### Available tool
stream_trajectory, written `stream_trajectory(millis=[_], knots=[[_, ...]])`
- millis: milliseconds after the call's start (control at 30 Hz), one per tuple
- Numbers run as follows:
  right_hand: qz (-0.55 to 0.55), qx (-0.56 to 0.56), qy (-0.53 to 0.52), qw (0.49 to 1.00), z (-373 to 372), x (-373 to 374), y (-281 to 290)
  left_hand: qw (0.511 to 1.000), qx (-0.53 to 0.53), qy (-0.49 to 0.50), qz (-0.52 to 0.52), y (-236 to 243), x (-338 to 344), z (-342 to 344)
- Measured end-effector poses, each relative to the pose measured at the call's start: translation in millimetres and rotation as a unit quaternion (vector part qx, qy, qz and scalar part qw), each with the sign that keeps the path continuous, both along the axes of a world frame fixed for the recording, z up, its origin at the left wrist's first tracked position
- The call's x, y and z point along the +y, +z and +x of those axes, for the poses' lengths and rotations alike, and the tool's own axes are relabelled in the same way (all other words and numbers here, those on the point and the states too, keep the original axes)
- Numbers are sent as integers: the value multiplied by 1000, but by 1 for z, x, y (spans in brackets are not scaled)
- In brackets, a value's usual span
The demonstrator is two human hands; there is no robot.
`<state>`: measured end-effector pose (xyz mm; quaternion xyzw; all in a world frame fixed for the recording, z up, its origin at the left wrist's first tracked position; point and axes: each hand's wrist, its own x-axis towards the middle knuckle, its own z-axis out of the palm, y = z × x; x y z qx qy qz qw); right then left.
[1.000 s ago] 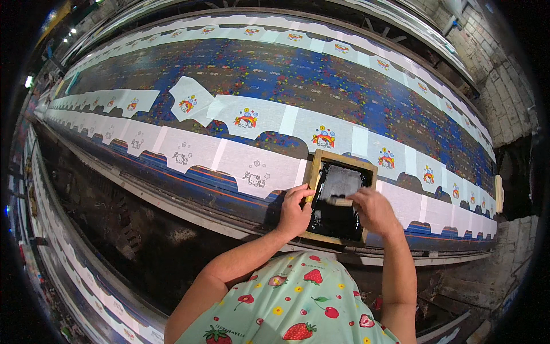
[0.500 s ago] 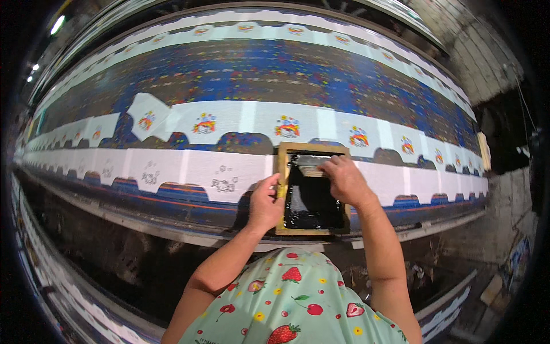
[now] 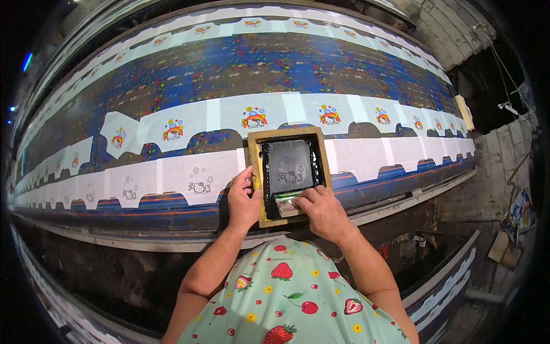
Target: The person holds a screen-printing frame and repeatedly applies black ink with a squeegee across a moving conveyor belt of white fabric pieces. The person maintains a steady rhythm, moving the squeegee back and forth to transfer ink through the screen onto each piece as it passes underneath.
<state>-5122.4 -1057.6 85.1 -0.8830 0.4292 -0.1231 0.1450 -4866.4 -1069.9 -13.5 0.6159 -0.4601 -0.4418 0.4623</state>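
A wooden-edged printing screen point(image 3: 285, 135) lies flat over the near row of white fabric pieces. Its grey mesh point(image 3: 288, 157) shows a faint cartoon outline, with wet black ink along the inner borders. My left hand point(image 3: 243, 202) grips the left side of the frame, thumb and fingers at its edge. Inside the frame's near end, my right hand point(image 3: 325, 213) holds a squeegee point(image 3: 286, 205), its blade down by the mesh. To the left, a white fabric piece point(image 3: 215, 172) carries a black outline print.
Farther off, another row of white pieces point(image 3: 192, 117) bears colourful rainbow prints. Between the rows runs a blue and brown paint-spotted table point(image 3: 229, 69). A metal rail point(image 3: 172, 243) follows its near edge. Pale boards point(image 3: 504, 249) and litter lie at the right.
My right hand has drawn the squeegee from the frame's far end to its near end. The mesh, mostly black before, now shows grey with the outline. My left hand still holds the frame.
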Motion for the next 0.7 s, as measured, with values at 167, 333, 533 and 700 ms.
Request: stream_trajectory(millis=[167,333,533,700], knots=[[25,-14,-6,1000,-4,12,5,994,-66,19,-84,-10,4,-11],[30,-137,-100,985,-27,9,1,986,-136,19,-99,-14,14,-18],[83,-316,-214,921,-46,13,-33,976,-174,62,-117,-10,16,-28],[105,-374,-203,899,-70,17,-48,971,-185,67,-137,4,18,-49]])
